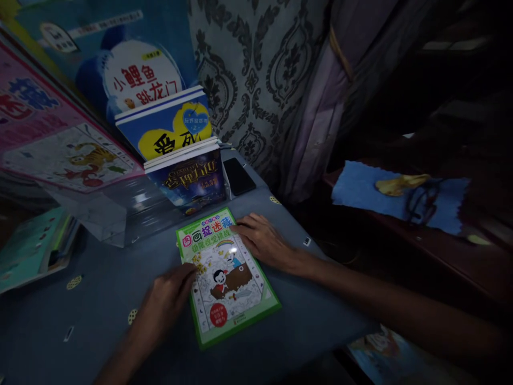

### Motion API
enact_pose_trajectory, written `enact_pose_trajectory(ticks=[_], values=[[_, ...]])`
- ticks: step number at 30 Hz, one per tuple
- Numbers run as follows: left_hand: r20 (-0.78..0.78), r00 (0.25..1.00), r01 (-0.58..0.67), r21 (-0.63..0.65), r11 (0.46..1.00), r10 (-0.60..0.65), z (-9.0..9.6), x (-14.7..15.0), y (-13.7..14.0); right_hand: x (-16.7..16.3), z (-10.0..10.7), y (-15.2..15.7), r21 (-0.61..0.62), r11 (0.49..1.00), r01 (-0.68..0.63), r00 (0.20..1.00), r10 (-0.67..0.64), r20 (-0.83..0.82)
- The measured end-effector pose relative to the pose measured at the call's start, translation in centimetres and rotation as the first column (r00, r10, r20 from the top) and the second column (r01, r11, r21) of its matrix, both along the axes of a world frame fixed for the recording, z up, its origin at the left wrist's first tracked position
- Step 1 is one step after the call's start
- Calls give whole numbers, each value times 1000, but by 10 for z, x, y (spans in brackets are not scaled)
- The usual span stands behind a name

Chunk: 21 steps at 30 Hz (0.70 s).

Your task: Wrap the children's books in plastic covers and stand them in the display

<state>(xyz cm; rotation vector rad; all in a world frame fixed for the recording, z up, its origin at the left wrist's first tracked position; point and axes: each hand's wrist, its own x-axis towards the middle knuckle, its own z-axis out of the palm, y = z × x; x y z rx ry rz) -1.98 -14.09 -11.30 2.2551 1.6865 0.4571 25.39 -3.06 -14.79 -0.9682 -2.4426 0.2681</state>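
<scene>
A green-bordered picture book [228, 278] lies face up on the grey-blue cloth of the table, tilted slightly in view. Its cover has colourful Chinese characters and a drawing of figures in a brown boat. At the book's left edge is my left hand [170, 291], its bent fingers pressed together there; the thumb's grip is partly hidden. From the other side, my right hand [264, 243] reaches over the upper right edge, with fingers stretched out and resting on the cover.
Behind the book, a clear stand [104, 214] holds several upright books, including a dark blue book [192, 182] and a pink book [60, 117]. A black phone [239, 176] lies beside them. Teal books [34, 246] are stacked at left. A blue cloth [356, 187] lies on furniture at right.
</scene>
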Motion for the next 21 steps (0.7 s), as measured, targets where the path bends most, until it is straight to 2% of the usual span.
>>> enact_pose_trajectory(ticks=[3, 6, 10, 14, 18, 21], values=[[-176, 984, -16, 88, 996, 31, 4, 7, 18, 0, 4, -1, -8, 1000, 15, 999, -15, 40], [-248, 968, 27, 210, 977, 26, 5, 16, 38, -6, 9, 0, -5, 999, 43, 995, -42, 93], [-234, 972, 103, 267, 958, -39, 0, 21, 57, -19, 13, 2, 20, 999, -36, 997, 34, 63], [-243, 970, 103, 279, 955, -34, -11, 17, 61, -31, 12, 3, 2, 987, -160, 987, 159, 22], [-232, 972, 103, 282, 954, -37, -15, 16, 66, -31, 10, 4, -69, 993, -92, 996, 93, 14], [-136, 986, 130, 281, 951, -95, 4, 18, 62, -29, 9, 5, -103, 994, -27, 1000, 27, 2]])
